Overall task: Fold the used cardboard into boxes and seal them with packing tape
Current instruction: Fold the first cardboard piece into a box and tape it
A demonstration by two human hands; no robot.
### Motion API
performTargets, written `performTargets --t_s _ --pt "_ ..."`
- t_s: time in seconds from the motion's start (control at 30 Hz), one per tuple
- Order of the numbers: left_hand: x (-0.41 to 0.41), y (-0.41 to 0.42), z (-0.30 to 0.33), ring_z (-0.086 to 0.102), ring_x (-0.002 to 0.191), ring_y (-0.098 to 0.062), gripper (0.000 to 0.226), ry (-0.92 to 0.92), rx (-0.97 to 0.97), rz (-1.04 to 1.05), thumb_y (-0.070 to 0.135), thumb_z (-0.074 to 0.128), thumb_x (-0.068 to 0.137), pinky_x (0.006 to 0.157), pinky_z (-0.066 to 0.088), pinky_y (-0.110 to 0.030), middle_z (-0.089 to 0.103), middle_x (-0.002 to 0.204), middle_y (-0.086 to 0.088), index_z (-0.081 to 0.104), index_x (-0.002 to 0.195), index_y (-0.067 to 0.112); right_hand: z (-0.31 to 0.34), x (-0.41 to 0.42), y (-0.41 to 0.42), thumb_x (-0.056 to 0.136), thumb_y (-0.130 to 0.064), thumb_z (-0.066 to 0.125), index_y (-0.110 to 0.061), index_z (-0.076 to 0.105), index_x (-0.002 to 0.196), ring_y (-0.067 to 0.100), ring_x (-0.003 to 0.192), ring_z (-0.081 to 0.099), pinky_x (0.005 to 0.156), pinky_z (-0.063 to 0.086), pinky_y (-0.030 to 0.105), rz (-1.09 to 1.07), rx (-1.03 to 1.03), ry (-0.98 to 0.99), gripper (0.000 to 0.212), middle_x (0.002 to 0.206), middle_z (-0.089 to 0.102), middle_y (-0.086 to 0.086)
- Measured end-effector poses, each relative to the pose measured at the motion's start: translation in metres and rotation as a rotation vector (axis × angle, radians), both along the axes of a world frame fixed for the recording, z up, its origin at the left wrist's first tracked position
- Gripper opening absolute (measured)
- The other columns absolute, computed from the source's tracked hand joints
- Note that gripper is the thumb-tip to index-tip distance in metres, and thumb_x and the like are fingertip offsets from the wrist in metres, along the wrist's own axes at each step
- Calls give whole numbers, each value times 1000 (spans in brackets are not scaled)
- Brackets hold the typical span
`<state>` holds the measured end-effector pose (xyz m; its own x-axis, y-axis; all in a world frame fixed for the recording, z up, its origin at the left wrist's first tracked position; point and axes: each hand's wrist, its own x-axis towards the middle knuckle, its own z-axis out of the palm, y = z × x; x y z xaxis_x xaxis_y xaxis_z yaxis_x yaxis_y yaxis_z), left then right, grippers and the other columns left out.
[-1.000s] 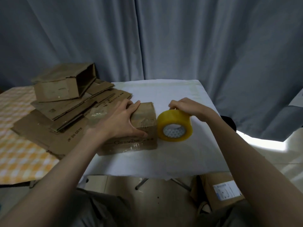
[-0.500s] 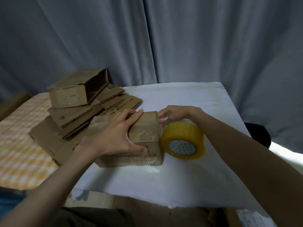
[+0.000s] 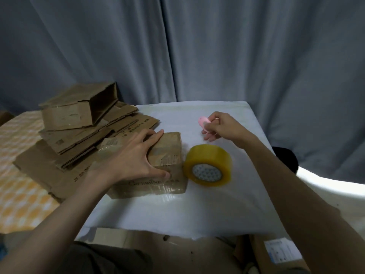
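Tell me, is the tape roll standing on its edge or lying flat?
On its edge: the tape roll rests on its curved rim beside the box, core hole facing the camera.

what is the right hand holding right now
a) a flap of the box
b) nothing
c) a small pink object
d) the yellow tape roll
c: the right hand pinches a small pink object above the white cloth, while the tape roll sits untouched beside the box, which the left hand rests on.

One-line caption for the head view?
Left hand presses box; right hand holds pink tool beyond tape roll.
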<state>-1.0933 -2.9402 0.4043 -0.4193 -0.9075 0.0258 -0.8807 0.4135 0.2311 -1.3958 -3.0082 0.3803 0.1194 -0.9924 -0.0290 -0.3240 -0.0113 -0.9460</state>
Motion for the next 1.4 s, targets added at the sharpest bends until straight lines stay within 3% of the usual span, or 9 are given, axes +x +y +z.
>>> performTargets --t_s 0.1,0.17,0.23,0.37,0.5,0.63,0.9,1.17,1.4 --pt "-2 -3 0 20 130 -4 137 17 11 -8 101 55 42 108 32 -36 20 144 22 7 157 43 11 0 45 102 -28 51 -10 52 108 20 86 74 81 59 36 -104 50 34 18 97 75 8" --pt "-4 -3 0 20 130 -4 139 33 10 -10 101 55 41 108 32 -37 20 142 23 9 157 42 10 8 71 103 -35 47 -13 49 110 17 87 66 73 49 31 -250 4 115 23 101 70 4" --pt "-6 -3 -1 18 133 -5 140 44 18 -17 100 56 40 111 30 -38 19 144 21 11 158 39 0 21 89 104 -41 43 -13 46 110 23 88 57 72 39 34 -401 -58 204 29 99 60 6" --pt "-9 3 -1 17 134 -6 140 54 21 -29 95 62 41 111 29 -37 21 144 18 14 158 35 -23 48 107 105 -35 41 -16 41 105 33 90 56 75 38 38 -601 -168 188 19 95 57 11" --pt "-9 4 0 18 135 -6 140 79 38 -39 92 67 37 114 28 -35 23 140 19 20 157 35 -23 31 100 101 -34 50 -17 55 105 29 89 58 76 44 37 -551 -253 245 18 93 63 8" --pt "-16 2 0 22 133 -8 140 91 1 -38 96 63 35 114 34 -39 24 136 19 24 155 36 -3 -2 82 98 -32 56 -24 67 104 13 88 58 73 41 21 -437 -319 227 15 91 66 -10" --pt "-10 3 -7 19 135 -9 137 114 -28 -43 92 65 42 112 27 -32 22 142 17 20 157 33 -18 -2 66 102 -34 50 -18 60 107 18 96 61 82 46 32 -321 -194 218 19 100 68 -3" --pt "-11 3 -8 21 133 -8 134 89 -61 -40 94 63 45 112 33 -38 24 143 15 19 156 35 -21 -10 64 103 -52 40 -20 43 114 3 89 52 69 39 22 -257 -146 281 35 98 51 -10" --pt "-11 3 -9 23 132 -8 133 82 -78 -30 97 59 45 108 39 -41 25 143 15 19 156 36 -21 0 62 100 -51 48 -16 48 98 9 80 54 71 43 27 -346 -228 165 35 85 54 -6"
